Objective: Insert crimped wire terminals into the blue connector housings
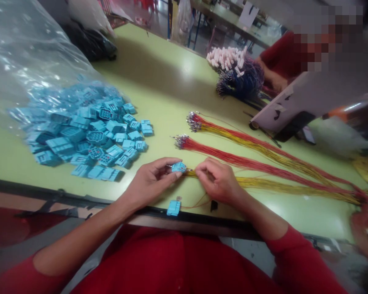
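Note:
My left hand (151, 179) grips a light-blue connector housing (178, 167) between thumb and fingers, its face with small holes turned up and to the right. Just to the right, my right hand (216, 177) is closed in a pinch; what sits between its fingertips is too small to make out. Yellow wires (263, 184) with metal ends run beneath and behind the right hand. Below my hands, at the table's front edge, lies another blue connector (173, 208) with thin red wire leading from it toward the right.
A heap of blue connectors (88, 134) spills from a clear plastic bag (43, 49) on the left. Red wire bundles (233, 157) with metal terminals stretch across the right. Farther back are white connectors (227, 58) on dark wires, a tilted white board (288, 102) and another person's arm (271, 77).

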`<state>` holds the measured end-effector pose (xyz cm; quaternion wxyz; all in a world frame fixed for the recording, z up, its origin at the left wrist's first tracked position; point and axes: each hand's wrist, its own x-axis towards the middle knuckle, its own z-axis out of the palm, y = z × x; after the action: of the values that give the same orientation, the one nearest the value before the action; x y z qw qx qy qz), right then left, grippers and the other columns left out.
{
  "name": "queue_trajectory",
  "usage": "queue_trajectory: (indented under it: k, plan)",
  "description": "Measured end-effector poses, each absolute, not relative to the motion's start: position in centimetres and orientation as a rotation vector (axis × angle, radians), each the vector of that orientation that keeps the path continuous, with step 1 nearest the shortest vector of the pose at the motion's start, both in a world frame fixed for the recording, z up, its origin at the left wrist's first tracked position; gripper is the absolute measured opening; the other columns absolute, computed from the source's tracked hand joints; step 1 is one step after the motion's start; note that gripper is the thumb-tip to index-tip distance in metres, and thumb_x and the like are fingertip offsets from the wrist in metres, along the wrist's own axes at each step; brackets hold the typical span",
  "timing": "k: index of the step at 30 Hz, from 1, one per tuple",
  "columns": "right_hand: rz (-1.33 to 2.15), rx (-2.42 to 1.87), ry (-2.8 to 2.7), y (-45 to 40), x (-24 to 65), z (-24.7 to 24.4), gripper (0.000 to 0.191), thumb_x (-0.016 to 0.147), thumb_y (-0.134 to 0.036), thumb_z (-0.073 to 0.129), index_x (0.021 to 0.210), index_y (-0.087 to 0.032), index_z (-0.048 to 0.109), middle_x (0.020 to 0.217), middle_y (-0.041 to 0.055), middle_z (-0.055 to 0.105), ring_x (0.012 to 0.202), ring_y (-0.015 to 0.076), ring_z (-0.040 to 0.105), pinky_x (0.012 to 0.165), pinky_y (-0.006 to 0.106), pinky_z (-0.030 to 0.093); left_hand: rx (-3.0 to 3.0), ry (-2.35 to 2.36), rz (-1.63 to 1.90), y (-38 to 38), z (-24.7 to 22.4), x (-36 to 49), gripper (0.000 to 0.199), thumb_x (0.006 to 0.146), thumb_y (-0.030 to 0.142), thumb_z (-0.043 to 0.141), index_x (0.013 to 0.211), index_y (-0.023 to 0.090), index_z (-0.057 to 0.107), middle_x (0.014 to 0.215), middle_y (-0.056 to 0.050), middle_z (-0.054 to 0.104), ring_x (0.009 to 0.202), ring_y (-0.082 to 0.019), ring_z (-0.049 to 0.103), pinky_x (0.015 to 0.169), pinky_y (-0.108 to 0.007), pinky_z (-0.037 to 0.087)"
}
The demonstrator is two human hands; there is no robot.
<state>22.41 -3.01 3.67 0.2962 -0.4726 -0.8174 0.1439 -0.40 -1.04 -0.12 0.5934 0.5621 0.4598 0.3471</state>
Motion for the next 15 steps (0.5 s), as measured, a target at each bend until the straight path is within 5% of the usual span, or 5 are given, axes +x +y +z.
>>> queue_trajectory:
  k: [15]
  plan:
    - [-0.03, -1.162, -2.435, -3.37, 22.42, 3.96, 0.024, 0.102, -0.021, 0.048, 0.09, -0.016, 0.068, 0.081, 0.0045, 0.069, 0.069, 0.0144, 0.058, 0.061, 0.027, 0.04, 1.42, 1.049, 0.856, -1.53, 0.09, 0.01, 0.046, 0.084, 0.044, 0.075, 0.121, 0.016, 0.074, 0.103, -0.011, 0.078, 0.082, -0.021, 0.073, 0.075, -0.033, 0.06]
